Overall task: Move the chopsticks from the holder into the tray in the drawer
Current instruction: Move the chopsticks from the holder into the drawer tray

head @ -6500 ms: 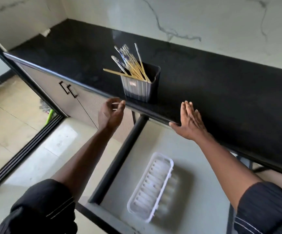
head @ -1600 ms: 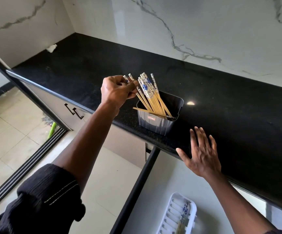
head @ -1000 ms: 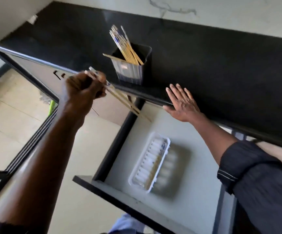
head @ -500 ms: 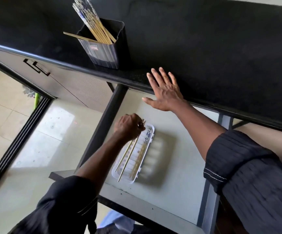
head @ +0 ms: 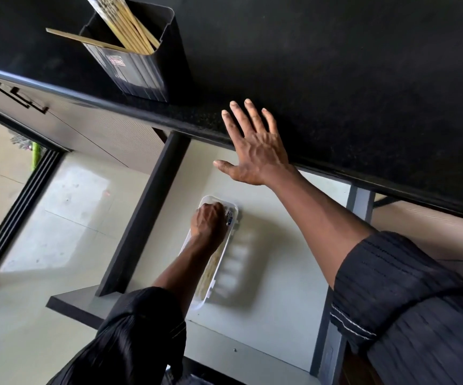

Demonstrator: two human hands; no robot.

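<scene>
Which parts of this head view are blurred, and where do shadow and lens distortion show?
Head view: the right sleeve smears with motion blur, and the chopsticks in the tray are soft; the tray throws a slotted shadow rightward on the drawer floor; the wide lens bows the counter edge.

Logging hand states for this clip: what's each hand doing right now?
Left hand: closed, down in the white tray; whether it grips chopsticks cannot be told.
Right hand: open, flat on the black countertop edge, holding nothing.

Tabletop: speckled black stone, semi-gloss. Holder: ribbed dark plastic. Chopsticks: pale wood. Tray beneath left hand: white plastic.
</scene>
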